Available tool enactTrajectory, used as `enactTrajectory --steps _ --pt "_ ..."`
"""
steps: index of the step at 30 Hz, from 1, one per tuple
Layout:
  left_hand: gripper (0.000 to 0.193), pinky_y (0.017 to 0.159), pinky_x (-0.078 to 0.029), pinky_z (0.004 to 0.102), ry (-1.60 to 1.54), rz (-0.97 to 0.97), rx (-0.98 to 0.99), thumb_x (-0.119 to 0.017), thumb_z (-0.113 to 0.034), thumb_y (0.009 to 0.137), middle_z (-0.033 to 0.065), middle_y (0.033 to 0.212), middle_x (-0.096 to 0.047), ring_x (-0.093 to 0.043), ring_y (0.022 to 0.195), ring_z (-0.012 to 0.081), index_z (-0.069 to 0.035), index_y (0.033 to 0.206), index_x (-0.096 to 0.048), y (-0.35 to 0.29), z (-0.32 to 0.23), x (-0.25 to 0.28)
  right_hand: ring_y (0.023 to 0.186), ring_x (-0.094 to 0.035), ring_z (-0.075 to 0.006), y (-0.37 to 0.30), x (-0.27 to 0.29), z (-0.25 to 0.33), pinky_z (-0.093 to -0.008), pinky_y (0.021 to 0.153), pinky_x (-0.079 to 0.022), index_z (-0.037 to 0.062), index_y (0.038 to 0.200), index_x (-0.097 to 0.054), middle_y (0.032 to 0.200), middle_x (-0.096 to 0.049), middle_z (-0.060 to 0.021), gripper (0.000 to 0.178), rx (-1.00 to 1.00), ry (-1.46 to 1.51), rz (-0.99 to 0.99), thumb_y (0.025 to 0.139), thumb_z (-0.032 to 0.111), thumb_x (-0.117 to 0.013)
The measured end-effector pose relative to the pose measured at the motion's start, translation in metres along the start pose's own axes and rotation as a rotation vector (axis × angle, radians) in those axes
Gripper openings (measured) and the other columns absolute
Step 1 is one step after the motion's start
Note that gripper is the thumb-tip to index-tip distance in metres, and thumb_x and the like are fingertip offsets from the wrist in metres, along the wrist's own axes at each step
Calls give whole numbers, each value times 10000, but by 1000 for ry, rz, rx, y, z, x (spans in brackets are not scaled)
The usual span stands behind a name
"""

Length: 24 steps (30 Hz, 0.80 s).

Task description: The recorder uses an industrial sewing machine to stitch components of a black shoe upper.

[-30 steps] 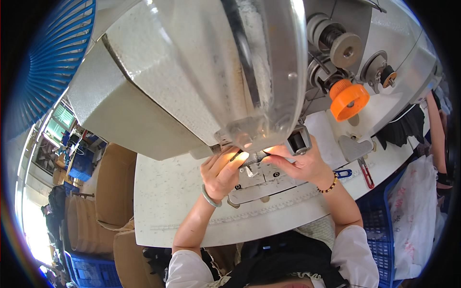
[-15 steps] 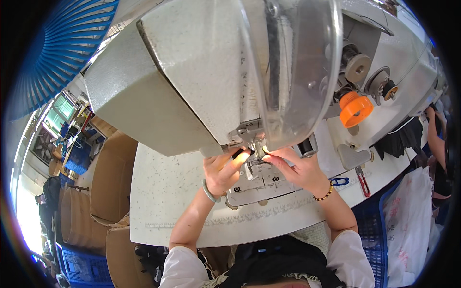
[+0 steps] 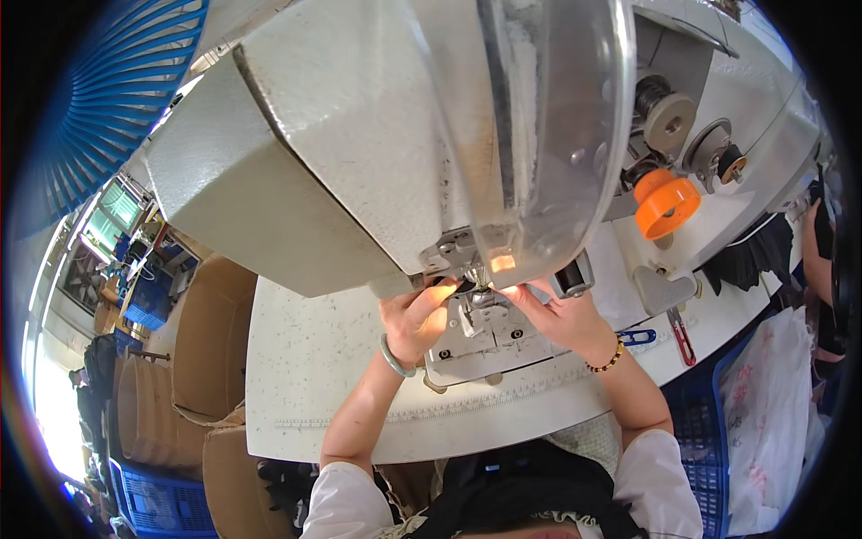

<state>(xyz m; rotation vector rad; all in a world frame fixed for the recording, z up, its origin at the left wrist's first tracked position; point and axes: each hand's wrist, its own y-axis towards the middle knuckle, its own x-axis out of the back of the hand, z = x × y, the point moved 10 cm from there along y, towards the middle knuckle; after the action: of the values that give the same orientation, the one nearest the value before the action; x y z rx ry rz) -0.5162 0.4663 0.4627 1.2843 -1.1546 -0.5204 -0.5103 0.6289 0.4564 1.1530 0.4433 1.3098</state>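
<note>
No readable text or numbers

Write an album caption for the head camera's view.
Left hand and right hand close together beneath a pale sewing machine, over a white table, an orange knob off to the right.

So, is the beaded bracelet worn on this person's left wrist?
No, the beaded bracelet sits at the wrist of the right hand, while a pale bangle circles that of the left hand.

Loose white sleeves, pale left-wrist bangle, dark-and-gold beaded right-wrist bracelet, black garment over the front
</note>
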Motion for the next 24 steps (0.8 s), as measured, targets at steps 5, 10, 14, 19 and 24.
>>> enactTrajectory --steps 5,10,14,19,24 --pt "201 512 -453 278 22 -25 43 -637 74 590 88 716 -638 -603 579 208 -60 740 -626 -1 9 -1 792 -480 -269 -1 -6 -8 -358 682 -416 62 920 -621 787 -506 -87 249 -61 -19 56 678 17 -656" --pt "177 487 -434 268 49 -11 137 -643 75 608 81 644 -607 -579 525 195 -60 719 -616 -5 20 -3 806 -481 -281 1 -6 -6 -362 715 -423 61 941 -607 818 -529 -90 264 -54 30 12 684 16 -648" --pt "184 487 -423 268 50 -18 110 -649 87 602 69 574 -568 -559 505 191 -61 701 -606 -2 16 -2 837 -489 -288 -1 -8 -12 -358 737 -426 50 941 -599 847 -538 -101 269 -141 112 60 679 3 -639" --pt "194 487 -415 271 72 -7 130 -655 93 600 63 576 -563 -550 498 191 -65 701 -603 -1 15 -2 847 -486 -293 -6 -10 -19 -359 746 -422 35 946 -589 844 -534 -108 280 -178 151 68 673 -7 -636" --pt "211 490 -417 279 136 -16 109 -654 96 592 65 643 -591 -553 510 190 -75 704 -602 -1 14 0 822 -469 -291 -5 -7 -17 -366 739 -420 28 968 -586 819 -516 -102 276 -66 88 14 697 7 -636"
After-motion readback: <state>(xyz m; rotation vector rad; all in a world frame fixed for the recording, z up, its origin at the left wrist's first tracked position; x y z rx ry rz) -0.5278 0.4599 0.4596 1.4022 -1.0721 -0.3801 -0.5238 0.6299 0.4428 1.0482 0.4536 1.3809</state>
